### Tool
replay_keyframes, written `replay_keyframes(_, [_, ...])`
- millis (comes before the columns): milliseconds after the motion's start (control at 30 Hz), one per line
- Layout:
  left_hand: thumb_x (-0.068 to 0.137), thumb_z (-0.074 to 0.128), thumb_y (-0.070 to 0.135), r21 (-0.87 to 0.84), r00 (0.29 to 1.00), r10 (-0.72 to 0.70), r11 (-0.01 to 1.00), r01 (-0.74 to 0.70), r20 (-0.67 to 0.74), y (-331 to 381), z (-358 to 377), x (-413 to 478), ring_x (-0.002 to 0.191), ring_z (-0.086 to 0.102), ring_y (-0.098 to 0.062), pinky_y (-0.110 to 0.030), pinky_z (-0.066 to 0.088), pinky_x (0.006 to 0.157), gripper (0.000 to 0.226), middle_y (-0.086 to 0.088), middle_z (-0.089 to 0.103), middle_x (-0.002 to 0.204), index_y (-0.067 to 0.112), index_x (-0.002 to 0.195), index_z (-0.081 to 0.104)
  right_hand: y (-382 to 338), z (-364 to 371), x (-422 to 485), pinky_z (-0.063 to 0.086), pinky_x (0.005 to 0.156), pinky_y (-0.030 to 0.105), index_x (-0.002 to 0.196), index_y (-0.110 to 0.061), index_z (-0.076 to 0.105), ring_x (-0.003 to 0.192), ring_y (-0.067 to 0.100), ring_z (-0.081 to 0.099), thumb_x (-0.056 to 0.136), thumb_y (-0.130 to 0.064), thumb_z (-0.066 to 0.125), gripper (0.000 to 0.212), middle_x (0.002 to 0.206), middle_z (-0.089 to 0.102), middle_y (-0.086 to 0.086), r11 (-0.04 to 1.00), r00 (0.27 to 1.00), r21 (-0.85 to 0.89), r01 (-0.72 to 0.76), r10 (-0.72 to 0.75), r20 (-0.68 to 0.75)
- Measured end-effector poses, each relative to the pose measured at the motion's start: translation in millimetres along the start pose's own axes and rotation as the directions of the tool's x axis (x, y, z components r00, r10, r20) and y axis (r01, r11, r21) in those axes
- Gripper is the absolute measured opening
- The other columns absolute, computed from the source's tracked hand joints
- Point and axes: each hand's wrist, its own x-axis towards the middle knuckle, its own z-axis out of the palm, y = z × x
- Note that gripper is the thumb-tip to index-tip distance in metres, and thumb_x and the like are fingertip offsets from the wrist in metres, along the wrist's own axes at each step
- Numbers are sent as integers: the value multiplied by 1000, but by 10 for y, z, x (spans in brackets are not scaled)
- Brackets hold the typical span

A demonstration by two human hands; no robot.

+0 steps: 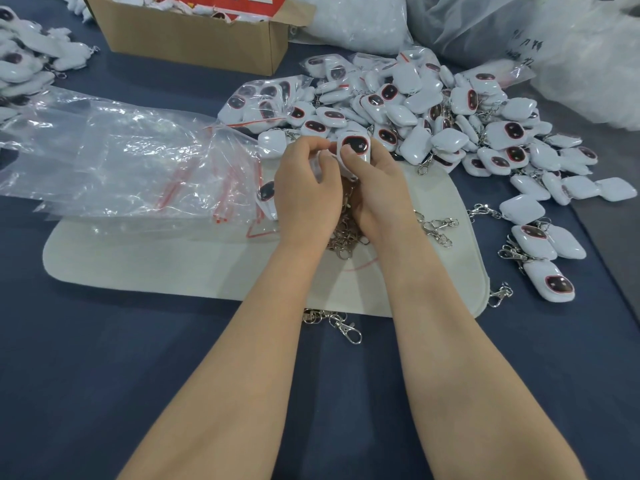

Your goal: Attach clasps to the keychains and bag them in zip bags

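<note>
I was in the clasp-fitting step, as I judged it. My right hand gripped one white, rounded plastic keychain with a dark face ringed in red, thumb pressed on its lower edge. It was raised above the pale grey felt mat, just short of the big heap. My left hand was curled, its fingertips pinching at the keychain's nine o'clock edge. Whether a clasp sat between those fingers, I could not tell.

Directly beneath my wrists, at six o'clock from the keychain, lay the tangle of silver metal swivel clasps. The heap of loose white keychains spread from twelve to three o'clock. Several with clasps on lay apart at four o'clock on the dark blue surface. The clear zip bags with red seal strips fanned out at nine o'clock, some overlapping the mat.

The next move probably called for opening the split ring and threading it through the keychain's small loop. That is fiddly, and the smooth shell might turn in my grip. Then I would reach to nine o'clock for a bag.

As for writing, the brown cardboard box at eleven o'clock showed a red panel with white marks, cut off and unreadable. The translucent plastic sack at one o'clock bore dark handwritten strokes I could not make out.
</note>
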Motion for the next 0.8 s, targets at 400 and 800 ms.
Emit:
replay_keyframes(400, [90, 49, 7, 15, 1000, 3, 1000, -3, -10, 3, 3, 2, 94, 57, -15, -19, 42, 84, 15, -3, 65, 100, 12, 97, 61, -21, 22, -22, 47, 83, 37, 92, -6, 57, 82, 24, 58, 96, 0, 51, 10, 86, 61, 12, 999, 1000, -35, 5, -5, -14])
replay_keyframes(800, [90, 49, 7, 3, 1000, 11, 1000, -11, -10, 2, 0, 3, 93, 57, -14, -17, 42, 82, 12, -2, 64, 97, 12, 96, 59, -7, 23, -37, 41, 86, 43, 92, -9, 57, 90, 28, 48, 95, 2, 52, 12, 90, 54, 16, 993, 998, -103, 61, -60, 14])
